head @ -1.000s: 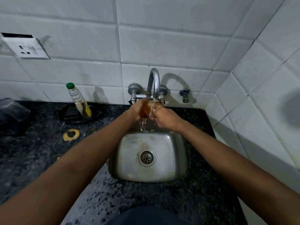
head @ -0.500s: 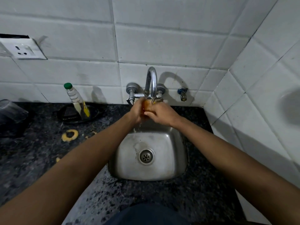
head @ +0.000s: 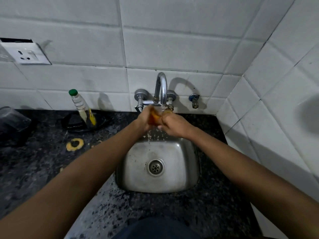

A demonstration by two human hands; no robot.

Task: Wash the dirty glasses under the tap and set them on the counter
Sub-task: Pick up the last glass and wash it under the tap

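Rinsing: left hand [head: 144, 120] and right hand [head: 174, 125], fingers wrapped around an amber glass [head: 155, 118], hold it under the running tap [head: 161, 88], above the sink [head: 158, 184] set in the counter [head: 43, 152].

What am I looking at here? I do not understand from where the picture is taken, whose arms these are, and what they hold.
The camera sits on a person's head and looks down, so both arms are that person's own. The left hand and right hand together hold a glass that looks amber, under the running tap, above a small steel sink. On the dark counter to the left stand a bottle with a green cap in a black dish, a yellow ring-shaped scrap and a dark container. A socket is on the tiled wall.
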